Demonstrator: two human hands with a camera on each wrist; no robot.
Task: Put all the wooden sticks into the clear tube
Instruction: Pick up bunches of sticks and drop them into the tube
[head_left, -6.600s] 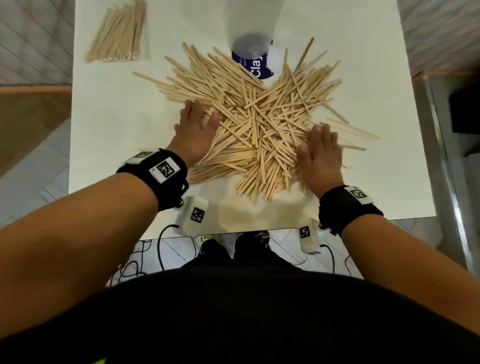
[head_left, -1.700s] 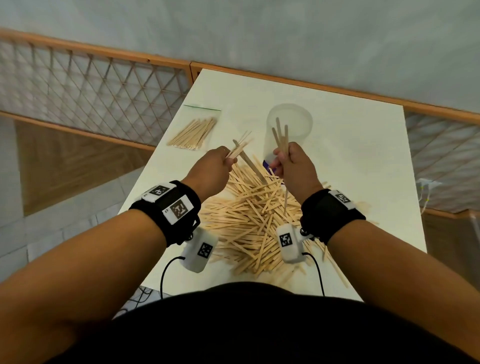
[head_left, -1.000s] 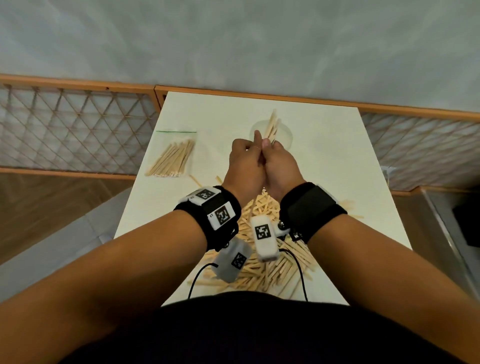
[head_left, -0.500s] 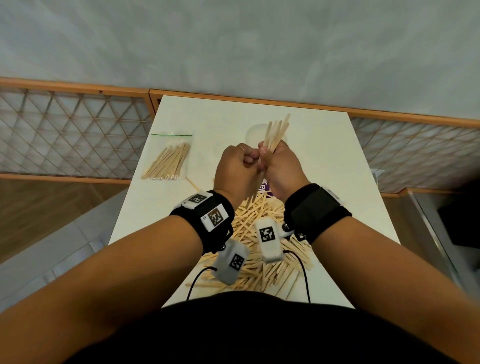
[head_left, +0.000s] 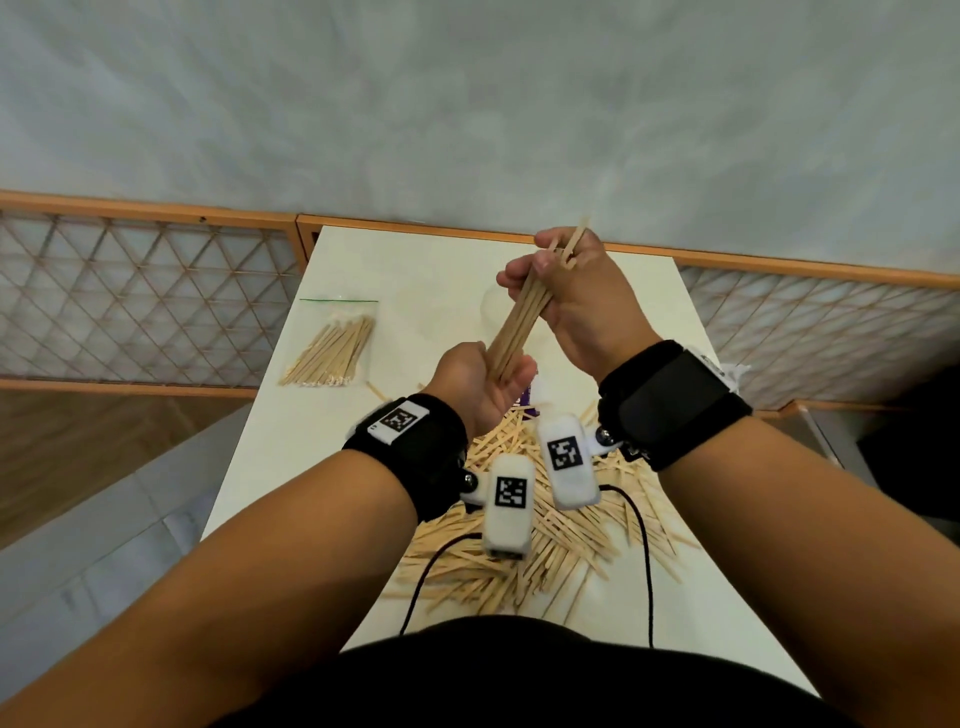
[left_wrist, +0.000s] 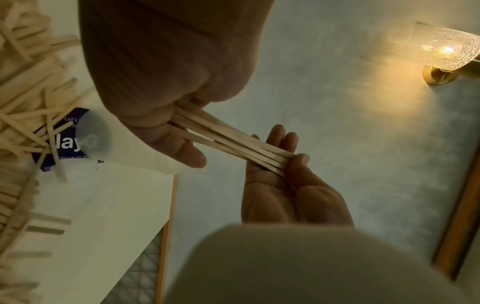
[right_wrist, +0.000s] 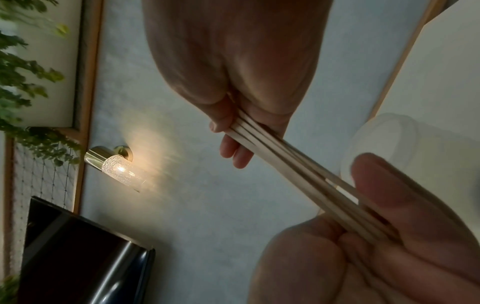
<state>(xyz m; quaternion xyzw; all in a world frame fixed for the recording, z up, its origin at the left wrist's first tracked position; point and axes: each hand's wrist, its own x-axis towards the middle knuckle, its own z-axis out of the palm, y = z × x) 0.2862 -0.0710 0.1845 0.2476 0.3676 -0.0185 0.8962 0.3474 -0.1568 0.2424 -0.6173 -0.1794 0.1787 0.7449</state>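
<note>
A bundle of wooden sticks (head_left: 519, 322) slants in the air above the white table (head_left: 415, 270). My right hand (head_left: 571, 291) grips its upper end, with a few tips poking out past the fingers. The lower end is held in my left hand (head_left: 480, 382), thumb over the sticks (right_wrist: 311, 181). The clear tube (head_left: 492, 317) stands just behind the hands, mostly hidden; its rim (right_wrist: 384, 142) and blue label (left_wrist: 64, 144) show in the wrist views. A large loose pile of sticks (head_left: 550, 535) lies on the table below my wrists.
A clear zip bag of more sticks (head_left: 332, 348) lies at the table's left side. A lattice railing (head_left: 130, 296) and a grey wall run behind the table. Wrist camera pods (head_left: 509, 499) with black cables hang over the pile.
The hands were pressed together around the sticks in front of the tube. Now they have drawn apart along the bundle, the right hand up and away, the left hand down toward me.
</note>
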